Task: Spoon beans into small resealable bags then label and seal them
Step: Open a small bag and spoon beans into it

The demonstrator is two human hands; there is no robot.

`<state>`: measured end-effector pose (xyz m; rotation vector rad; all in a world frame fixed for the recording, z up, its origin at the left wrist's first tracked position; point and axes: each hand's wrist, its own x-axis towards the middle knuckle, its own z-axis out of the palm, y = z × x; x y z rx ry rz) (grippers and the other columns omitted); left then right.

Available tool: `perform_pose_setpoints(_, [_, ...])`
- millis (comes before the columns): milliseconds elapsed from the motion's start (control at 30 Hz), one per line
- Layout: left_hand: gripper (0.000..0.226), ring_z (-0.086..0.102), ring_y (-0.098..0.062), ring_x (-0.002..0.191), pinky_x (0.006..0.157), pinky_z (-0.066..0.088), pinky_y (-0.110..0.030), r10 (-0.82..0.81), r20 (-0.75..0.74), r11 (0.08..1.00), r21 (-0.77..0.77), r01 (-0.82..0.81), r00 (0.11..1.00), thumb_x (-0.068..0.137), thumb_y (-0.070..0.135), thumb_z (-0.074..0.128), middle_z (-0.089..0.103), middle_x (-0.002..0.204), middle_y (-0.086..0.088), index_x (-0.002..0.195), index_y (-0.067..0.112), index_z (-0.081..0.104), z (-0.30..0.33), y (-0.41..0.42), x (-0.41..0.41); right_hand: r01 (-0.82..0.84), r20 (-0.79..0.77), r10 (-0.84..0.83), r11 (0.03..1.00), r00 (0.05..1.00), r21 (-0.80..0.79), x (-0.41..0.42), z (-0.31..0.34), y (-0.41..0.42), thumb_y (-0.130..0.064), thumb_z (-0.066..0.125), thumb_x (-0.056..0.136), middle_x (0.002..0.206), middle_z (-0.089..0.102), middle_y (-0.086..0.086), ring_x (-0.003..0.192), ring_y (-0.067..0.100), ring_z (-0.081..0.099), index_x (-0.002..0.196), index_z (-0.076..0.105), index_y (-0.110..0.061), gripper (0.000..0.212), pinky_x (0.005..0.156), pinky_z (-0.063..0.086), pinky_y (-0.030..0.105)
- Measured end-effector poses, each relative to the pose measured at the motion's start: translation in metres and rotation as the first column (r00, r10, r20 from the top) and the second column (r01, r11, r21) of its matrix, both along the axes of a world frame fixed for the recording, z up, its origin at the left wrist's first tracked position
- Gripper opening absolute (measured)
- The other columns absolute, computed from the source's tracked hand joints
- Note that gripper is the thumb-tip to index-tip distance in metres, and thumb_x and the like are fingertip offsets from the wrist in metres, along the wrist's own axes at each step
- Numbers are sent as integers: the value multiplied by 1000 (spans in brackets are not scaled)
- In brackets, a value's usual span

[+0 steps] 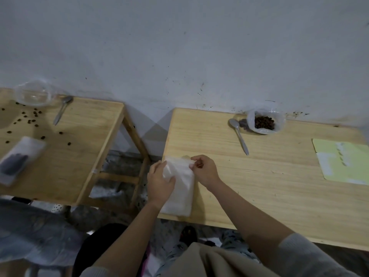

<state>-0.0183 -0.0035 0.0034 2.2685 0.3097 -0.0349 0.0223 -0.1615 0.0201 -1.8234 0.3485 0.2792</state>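
Observation:
A stack of white resealable bags (182,192) lies at the near left corner of the right wooden table (269,186). My left hand (159,181) presses on the stack's left side, thumb on top. My right hand (205,169) pinches the top right corner of the uppermost bag. At the back of this table stands a clear plastic container of dark beans (264,121), with a spoon (239,136) lying to its left. A pale yellow label sheet (343,162) rests at the right edge.
A second wooden table (79,148) stands to the left across a gap. It carries an empty clear bowl (34,94), a metal spoon (61,110), scattered beans (32,118) and a filled bag (19,159). A grey wall runs behind both.

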Motion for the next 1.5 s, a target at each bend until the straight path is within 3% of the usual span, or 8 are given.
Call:
perform_pose_setpoints(133, [37,54,-15,110,96,46,-29,103,37,965,-247,-91,994,83,9,68,58,121,-1,117,19,59,17,-4,-1,-38,4,38,994,999,100,1,20,-16,-2,61,87,76,62,0,71,16,58,80,66,-12,14,72,53,35])
perform_pose_setpoints(233, [30,60,-10,97,74,49,-11,123,46,928,-359,-99,991,85,5,65,64,109,2,106,26,62,37,-14,2,-83,50,77,989,996,122,3,40,-38,-2,58,89,76,64,4,66,14,62,82,66,-9,12,62,52,23])
perform_pose_setpoints(567, [31,59,-1,78,73,46,-8,-119,218,918,-347,191,969,83,-8,62,67,91,9,96,20,65,89,-87,35,-158,143,146,984,979,83,11,93,-126,-9,66,85,73,70,3,68,12,62,75,71,-12,12,68,49,24])
perform_pose_setpoints(767, [23,52,10,101,87,35,-4,-92,344,958,-227,178,934,77,3,73,56,107,4,92,20,68,100,-149,54,-36,171,18,994,985,99,11,98,-178,-3,68,83,68,68,6,59,10,60,69,69,-9,15,55,46,21])
perform_pose_setpoints(933, [14,66,-10,78,63,51,-22,-91,215,891,-419,176,972,80,15,74,68,90,1,82,21,61,113,-206,60,49,243,-78,991,967,124,8,88,-203,-4,72,79,65,66,9,59,13,56,71,67,4,13,56,44,26])
perform_pose_setpoints(1133, [24,62,-9,82,68,54,-32,-60,169,899,-420,127,984,74,8,77,66,77,4,69,22,58,114,-243,68,0,262,-53,980,964,198,6,88,-221,-4,74,77,62,64,10,56,16,54,66,64,2,16,53,45,25])
perform_pose_setpoints(1400, [17,68,-8,64,64,54,-23,-67,117,844,-522,118,991,78,-7,69,68,78,-10,75,10,68,125,-247,69,1,161,-59,942,985,337,12,97,-234,-8,74,76,70,66,18,63,22,58,68,65,3,16,60,49,30])
perform_pose_setpoints(1500, [16,65,-6,63,59,51,-19,-38,91,853,-516,80,995,76,-7,70,67,76,-9,77,8,70,128,-244,70,6,155,-54,955,986,298,14,100,-232,-5,74,77,60,65,6,56,15,56,63,65,-6,16,55,46,25])
